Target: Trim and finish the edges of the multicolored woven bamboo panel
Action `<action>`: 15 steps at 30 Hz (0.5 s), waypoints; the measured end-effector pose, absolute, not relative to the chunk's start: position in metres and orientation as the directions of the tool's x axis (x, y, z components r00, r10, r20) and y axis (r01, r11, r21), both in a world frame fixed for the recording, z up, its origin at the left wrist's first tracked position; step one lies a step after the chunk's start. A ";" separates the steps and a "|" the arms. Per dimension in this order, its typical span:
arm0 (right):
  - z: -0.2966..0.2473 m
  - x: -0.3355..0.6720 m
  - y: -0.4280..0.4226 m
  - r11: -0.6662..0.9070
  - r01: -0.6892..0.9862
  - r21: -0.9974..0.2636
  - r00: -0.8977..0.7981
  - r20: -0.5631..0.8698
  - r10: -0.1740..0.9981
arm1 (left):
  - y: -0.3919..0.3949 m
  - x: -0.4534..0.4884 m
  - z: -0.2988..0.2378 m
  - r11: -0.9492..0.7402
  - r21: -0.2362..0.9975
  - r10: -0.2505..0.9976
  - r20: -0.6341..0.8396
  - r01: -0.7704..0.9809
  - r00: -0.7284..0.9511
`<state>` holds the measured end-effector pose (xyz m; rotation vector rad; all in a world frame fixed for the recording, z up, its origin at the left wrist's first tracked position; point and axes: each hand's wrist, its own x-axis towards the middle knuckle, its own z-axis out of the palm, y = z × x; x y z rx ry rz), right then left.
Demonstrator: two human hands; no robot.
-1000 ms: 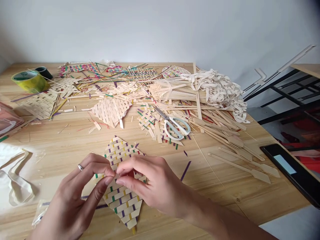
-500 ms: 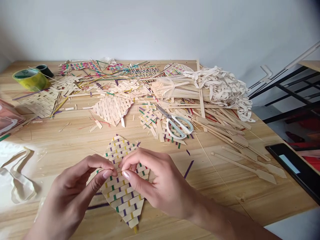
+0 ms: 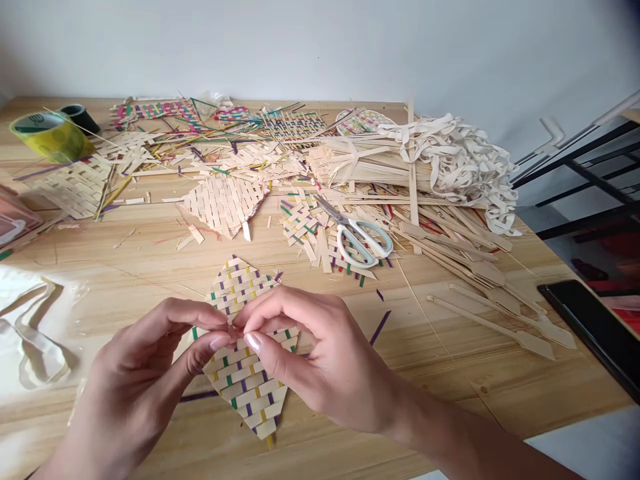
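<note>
A diamond-shaped woven piece (image 3: 250, 383) of pale strips crossed with purple, yellow and green ones lies flat on the wooden table, partly covered by my hands. Over its middle, my left hand (image 3: 145, 367) is closed, with thumb and index finger pinched. My right hand (image 3: 320, 353) meets it there in a pinch, fingertips nearly touching the left ones. Something small and thin, perhaps a thread, may be between the fingertips; it is too small to name. Beyond the weave rest white-handled scissors (image 3: 357, 237), open a little, on woven scraps.
Yellow tape (image 3: 53, 140) stands at the back left. A bundle of pale strips (image 3: 375, 163) with white cloth ribbon (image 3: 460, 150) fills the back right. Flat wooden sticks (image 3: 500, 327) and a black phone (image 3: 590, 333) lie to the right. A plastic bag (image 3: 75, 300) is at the left.
My fingertips have come closer together over the weave. The camera view has shifted a little, so most of the table appears higher in the picture.
</note>
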<state>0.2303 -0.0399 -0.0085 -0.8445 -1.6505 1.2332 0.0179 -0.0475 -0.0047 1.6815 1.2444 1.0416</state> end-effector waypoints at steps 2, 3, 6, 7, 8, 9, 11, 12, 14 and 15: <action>-0.009 0.230 -0.040 0.290 0.026 -0.957 -0.371 0.260 0.891 | -0.049 0.018 -0.004 -0.222 0.916 0.968 0.165 0.335 0.192; -0.009 0.229 -0.040 0.300 0.034 -0.953 -0.367 0.267 0.891 | -0.049 0.018 -0.004 -0.227 0.913 0.966 0.167 0.338 0.198; -0.010 0.229 -0.040 0.325 0.043 -0.945 -0.361 0.288 0.887 | -0.051 0.018 -0.005 -0.236 0.910 0.962 0.170 0.340 0.211; -0.010 0.229 -0.040 0.330 0.044 -0.943 -0.361 0.293 0.885 | -0.051 0.018 -0.005 -0.238 0.910 0.962 0.173 0.340 0.212; -0.010 0.229 -0.040 0.332 0.046 -0.942 -0.360 0.294 0.885 | -0.051 0.018 -0.006 -0.241 0.909 0.961 0.176 0.341 0.212; -0.011 0.228 -0.040 0.332 0.051 -0.942 -0.359 0.293 0.886 | -0.051 0.018 -0.007 -0.245 0.907 0.961 0.179 0.344 0.211; -0.011 0.228 -0.040 0.333 0.062 -0.941 -0.358 0.290 0.887 | -0.051 0.018 -0.007 -0.251 0.901 0.960 0.185 0.354 0.208; -0.011 0.228 -0.040 0.333 0.066 -0.940 -0.357 0.290 0.888 | -0.051 0.018 -0.007 -0.257 0.898 0.959 0.192 0.357 0.209; -0.011 0.229 -0.040 0.338 0.071 -0.939 -0.361 0.291 0.886 | -0.051 0.018 -0.006 -0.260 0.894 0.958 0.191 0.366 0.213; -0.011 0.229 -0.040 0.341 0.075 -0.937 -0.362 0.293 0.885 | -0.051 0.018 -0.006 -0.260 0.892 0.957 0.189 0.369 0.219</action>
